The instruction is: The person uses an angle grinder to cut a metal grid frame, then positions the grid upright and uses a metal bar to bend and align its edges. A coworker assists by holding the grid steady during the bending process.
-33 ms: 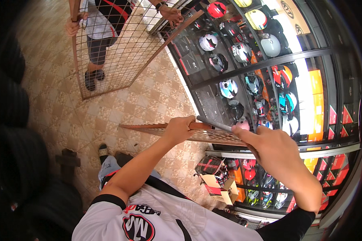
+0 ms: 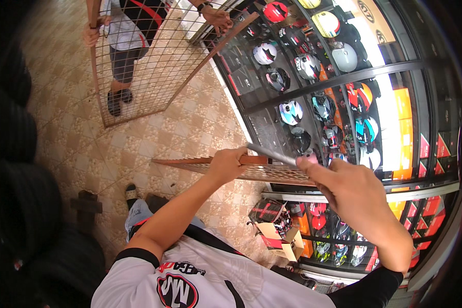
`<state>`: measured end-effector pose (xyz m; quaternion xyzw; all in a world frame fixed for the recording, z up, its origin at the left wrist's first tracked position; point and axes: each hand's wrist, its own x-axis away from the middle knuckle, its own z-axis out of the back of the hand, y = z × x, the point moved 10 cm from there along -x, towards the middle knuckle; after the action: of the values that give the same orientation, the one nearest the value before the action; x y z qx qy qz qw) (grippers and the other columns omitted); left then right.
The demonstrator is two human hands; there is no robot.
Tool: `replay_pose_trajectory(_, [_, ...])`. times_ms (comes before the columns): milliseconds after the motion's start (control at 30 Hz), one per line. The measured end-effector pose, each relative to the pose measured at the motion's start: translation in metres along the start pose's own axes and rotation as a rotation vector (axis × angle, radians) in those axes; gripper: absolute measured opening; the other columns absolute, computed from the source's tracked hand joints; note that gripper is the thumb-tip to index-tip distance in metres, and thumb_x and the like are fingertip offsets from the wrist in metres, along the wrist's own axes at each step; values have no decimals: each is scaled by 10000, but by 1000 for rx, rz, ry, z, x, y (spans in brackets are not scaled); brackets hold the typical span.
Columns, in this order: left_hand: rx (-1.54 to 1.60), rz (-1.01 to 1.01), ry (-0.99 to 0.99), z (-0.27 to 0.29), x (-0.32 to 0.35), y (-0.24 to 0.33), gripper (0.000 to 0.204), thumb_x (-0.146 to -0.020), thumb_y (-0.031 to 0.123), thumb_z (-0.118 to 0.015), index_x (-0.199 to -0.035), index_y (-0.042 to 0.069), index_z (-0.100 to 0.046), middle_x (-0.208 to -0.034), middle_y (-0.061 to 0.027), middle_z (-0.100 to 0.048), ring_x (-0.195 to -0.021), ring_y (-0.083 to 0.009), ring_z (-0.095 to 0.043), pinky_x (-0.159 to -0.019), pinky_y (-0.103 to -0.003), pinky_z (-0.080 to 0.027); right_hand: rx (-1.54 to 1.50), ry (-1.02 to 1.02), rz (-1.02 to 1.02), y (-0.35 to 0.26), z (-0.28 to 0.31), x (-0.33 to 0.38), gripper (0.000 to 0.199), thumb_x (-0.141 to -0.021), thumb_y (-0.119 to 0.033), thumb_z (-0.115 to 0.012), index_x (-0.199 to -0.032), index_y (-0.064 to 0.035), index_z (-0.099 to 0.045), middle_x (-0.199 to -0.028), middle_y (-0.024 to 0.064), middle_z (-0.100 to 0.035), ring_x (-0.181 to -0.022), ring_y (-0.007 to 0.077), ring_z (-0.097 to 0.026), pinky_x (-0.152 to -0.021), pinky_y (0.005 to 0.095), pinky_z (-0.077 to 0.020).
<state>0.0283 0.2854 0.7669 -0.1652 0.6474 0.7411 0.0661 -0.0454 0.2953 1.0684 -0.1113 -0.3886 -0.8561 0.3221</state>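
My left hand is closed round the top corner of a rust-brown framed wire mesh panel, which stands upright in front of me. In my right hand is a flat grey metal bar, shaped like a file. It slants across the panel's top edge, its far tip just past the fingers of my left hand. Whether the bar touches the frame I cannot tell. My right palm hides the bar's near end.
Another person holds a second mesh panel at far left. Glass-fronted shelves of helmets run along the right. An open cardboard box sits below them. Dark tyres are stacked at left, by a brown post.
The bar's tip has shifted slightly left and away from me, along with a small move of my right hand. My left hand keeps its hold on the panel.
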Motion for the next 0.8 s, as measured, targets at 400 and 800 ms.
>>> replay_pose_trajectory(400, [-24,42,-54,-5,-5,2,263,-811,238,-792,-998,104,-666,-815,-156,-707,-803,-382,-694,-714,-476,-540,-257,114,80,10,-16,-6,456,-921,-86,-709,-1356,-212,-653,-764,106,-611,-677,307,-632,-600,447,-499])
replay_pose_trajectory(800, [0,26,-38,-5,-14,2,232,-803,232,-778,-914,81,-640,-788,-142,-697,-790,-365,-695,-701,-464,-535,-927,486,50,23,-74,2,432,-998,-72,-653,-1410,27,-569,-1149,227,-733,-889,220,-727,-828,314,-537])
